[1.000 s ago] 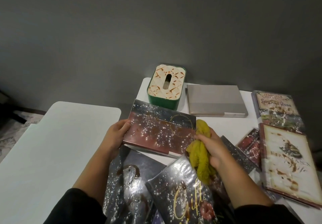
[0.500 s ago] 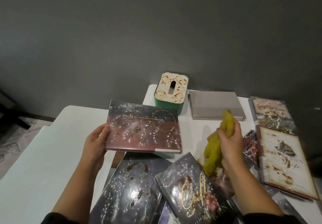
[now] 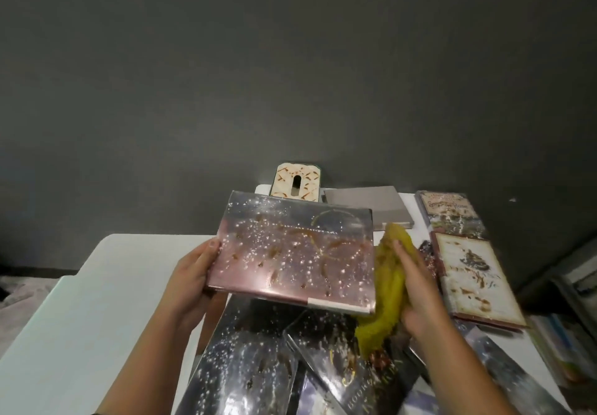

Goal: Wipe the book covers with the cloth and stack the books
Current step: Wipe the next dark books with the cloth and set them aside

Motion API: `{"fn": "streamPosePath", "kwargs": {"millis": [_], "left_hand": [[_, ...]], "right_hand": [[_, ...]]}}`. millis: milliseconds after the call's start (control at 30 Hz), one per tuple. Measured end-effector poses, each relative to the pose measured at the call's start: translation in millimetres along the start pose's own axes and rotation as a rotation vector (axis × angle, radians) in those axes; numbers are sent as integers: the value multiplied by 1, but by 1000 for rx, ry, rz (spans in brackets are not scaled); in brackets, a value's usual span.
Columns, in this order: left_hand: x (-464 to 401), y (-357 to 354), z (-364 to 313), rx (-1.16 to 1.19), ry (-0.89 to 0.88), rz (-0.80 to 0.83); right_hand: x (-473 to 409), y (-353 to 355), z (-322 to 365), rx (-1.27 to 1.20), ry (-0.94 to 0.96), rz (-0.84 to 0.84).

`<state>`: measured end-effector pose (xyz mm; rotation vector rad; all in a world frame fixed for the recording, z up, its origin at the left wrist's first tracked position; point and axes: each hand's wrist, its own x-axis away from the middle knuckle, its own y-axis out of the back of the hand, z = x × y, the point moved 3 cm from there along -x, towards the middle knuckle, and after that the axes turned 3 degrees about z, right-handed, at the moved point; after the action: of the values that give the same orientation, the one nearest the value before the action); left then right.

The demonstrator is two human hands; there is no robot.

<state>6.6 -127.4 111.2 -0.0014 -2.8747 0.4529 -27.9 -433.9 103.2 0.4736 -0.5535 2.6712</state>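
My left hand (image 3: 193, 280) grips the left edge of a pink and grey starry book (image 3: 292, 253), held up off the table with its stained cover facing me. My right hand (image 3: 416, 288) holds a bunched yellow cloth (image 3: 389, 288) against the book's right edge. Below them lie several glossy dark books (image 3: 245, 369), overlapping and speckled with stains. Two pale illustrated books (image 3: 471, 275) lie flat on the right side of the table.
A green tissue box with a patterned lid (image 3: 295, 182) and a flat grey box (image 3: 371, 204) stand at the back by the dark wall. A white table surface (image 3: 80, 311) extends to the left. Shelved items (image 3: 568, 334) sit low at the far right.
My left hand has lifted the starry book higher and toward me. My right hand has brought the yellow cloth from the right up to the book's right edge.
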Motion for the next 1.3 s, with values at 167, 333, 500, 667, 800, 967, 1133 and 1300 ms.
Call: {"fn": "streamPosePath", "kwargs": {"millis": [167, 333, 500, 667, 800, 967, 1133, 1300], "left_hand": [[4, -27, -3, 13, 76, 135], [4, -53, -6, 24, 134, 231], [8, -89, -6, -3, 217, 267], [14, -124, -5, -3, 260, 312], [23, -145, -11, 95, 191, 288], [48, -173, -11, 476, 129, 262], [80, -222, 11, 586, 108, 378], [105, -255, 36, 781, 119, 493]], "right_hand": [[28, 20, 13, -150, -83, 73], [45, 55, 16, -135, -103, 37], [57, 83, 37, -156, -60, 2], [65, 110, 63, -106, 10, 23], [68, 124, 73, -83, 28, 10], [67, 128, 75, -176, 12, 20], [75, 120, 78, -284, -6, 95], [79, 125, 78, -323, -21, 128]]}}
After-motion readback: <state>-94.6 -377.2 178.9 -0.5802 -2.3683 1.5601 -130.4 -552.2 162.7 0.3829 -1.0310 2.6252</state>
